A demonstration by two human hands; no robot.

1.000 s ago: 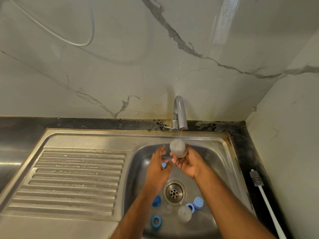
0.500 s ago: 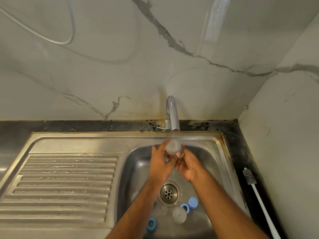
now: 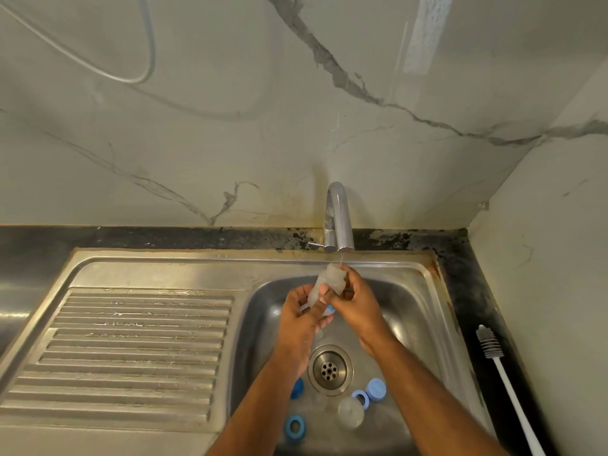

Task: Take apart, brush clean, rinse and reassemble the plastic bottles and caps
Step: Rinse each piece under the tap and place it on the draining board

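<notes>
Lying far left: the ribbed stainless-steel draining board (image 3: 131, 353), bare and wet-streaked. Moving right into the steel sink basin (image 3: 408, 311): left hand (image 3: 301, 319) curling loosely round the lower end of a small translucent plastic bottle (image 3: 330, 281), grip clenched on it, a bit of blue plastic (image 3: 330, 310) peeking out between the two hands, too hidden to identify. Bottle slanting up and rightward, long axis running from the left palm toward the chrome tap spout (image 3: 339, 222), upper end sitting right under the thin thread of running water (image 3: 342, 258). Right hand (image 3: 357, 299) pinching that upper end, fingers closed on the bottle, and so standing nearer the stream than the left; probably rinsing rather than brushing. Lower in the basin, around the round metal drain (image 3: 330, 369): blue ring-shaped caps (image 3: 295, 426) and a blue closed cap (image 3: 376, 389) lying loose, plus a clear plastic dome-shaped piece (image 3: 351, 413), apparently awaiting rinsing or reassembly. Farthest right, on the dark stone table (image 3: 460, 291) beside the basin: a white-handled bottle brush (image 3: 506, 386), well apart from both hands.
</notes>
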